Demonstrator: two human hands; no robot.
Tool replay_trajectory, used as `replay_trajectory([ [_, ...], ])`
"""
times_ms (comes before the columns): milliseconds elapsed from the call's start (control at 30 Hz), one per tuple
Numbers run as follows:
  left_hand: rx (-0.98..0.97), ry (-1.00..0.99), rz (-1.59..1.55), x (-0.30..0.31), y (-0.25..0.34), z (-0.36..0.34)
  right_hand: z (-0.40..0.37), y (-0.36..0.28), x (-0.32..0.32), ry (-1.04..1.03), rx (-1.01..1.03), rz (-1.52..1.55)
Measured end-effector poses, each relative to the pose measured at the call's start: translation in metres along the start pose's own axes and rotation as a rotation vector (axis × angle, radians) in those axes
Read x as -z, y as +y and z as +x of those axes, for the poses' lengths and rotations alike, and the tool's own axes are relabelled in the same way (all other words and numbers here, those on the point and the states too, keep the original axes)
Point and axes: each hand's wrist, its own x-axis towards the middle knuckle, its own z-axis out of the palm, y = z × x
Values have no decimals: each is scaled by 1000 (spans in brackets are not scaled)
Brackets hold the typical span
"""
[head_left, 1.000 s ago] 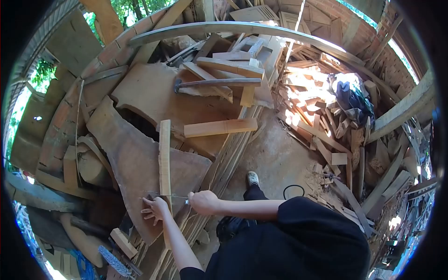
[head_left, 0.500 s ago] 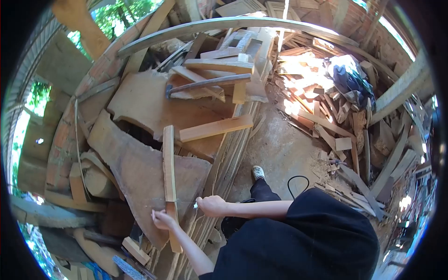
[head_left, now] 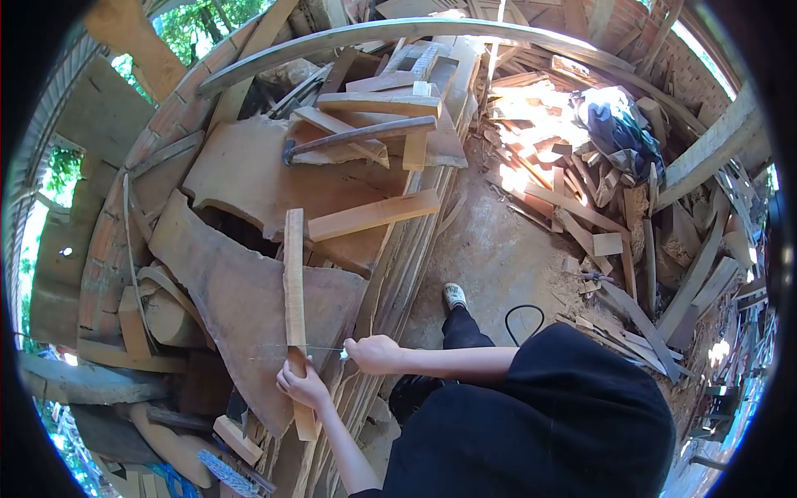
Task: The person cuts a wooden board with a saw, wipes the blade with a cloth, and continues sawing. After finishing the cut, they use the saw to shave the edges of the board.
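My left hand [head_left: 304,385] is closed around the lower part of a long narrow wooden strip [head_left: 295,270], thumb on its right edge. The strip lies lengthwise over a large flat brown board [head_left: 241,295]. My right hand [head_left: 374,354] is closed on the pale handle of a thin-bladed handsaw [head_left: 321,347], just right of the strip. Its faint blade runs left across the strip, a little above my left fingers. How deep it sits in the wood cannot be made out.
A second wooden strip [head_left: 374,216] lies at an angle beyond. A hammer [head_left: 357,139] rests across more planks farther back. Stacked long boards [head_left: 390,278] edge the work surface. Wood scraps [head_left: 573,207] and a dark cloth bundle [head_left: 614,129] cover the floor at right.
My left hand has shifted up the strip and now wraps more fully around it, nearer the blade. The saw still crosses the strip. The whole view has shifted slightly.
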Motion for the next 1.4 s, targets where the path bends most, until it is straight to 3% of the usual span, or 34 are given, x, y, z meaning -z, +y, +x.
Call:
replay_trajectory([
  [133, -36, 90, -29, 3, 9, -2, -21, 0, 6, -16, -10, 6],
  [233, 271, -65, 20, 2, 22, 4, -29, -3, 15, -42, -38, -9],
  [367, 489, -328, 94, -9, 18, 28, -30, -1, 19, -59, -50, -6],
  [400, 514, -318, 189, -8, 25, 29, -30, -1, 19, -49, -31, -13],
  [633, 432, -197, 299, -11, 37, 17, -33, -14, 28, -32, -32, -57],
  [667, 433, -250, 294, -13, 33, 19, -24, -19, 26, -18, -21, -50],
  [767, 338, -86, 322, -17, 33, 12, 22, -27, 3, -2, 6, -14],
  [867, 479, -293, 276, -10, 33, 24, 33, -24, -3, -24, 25, -13],
  [967, 352, -125, 311, -16, 29, 20, 11, -12, 13, -70, 12, -19],
  [1167, 319, -72, 321, -29, 14, 13, -46, 2, 43, -136, -55, -75],
  [1200, 355, -106, 321, -26, 17, 13, -38, -4, 46, -145, -86, -43],
  [1267, 423, -164, 323, -17, 29, 19, -7, -1, 27, -70, 98, -71],
  [1400, 444, -244, 284, -13, 30, 22, 38, -14, -5, 27, 107, -48],
])
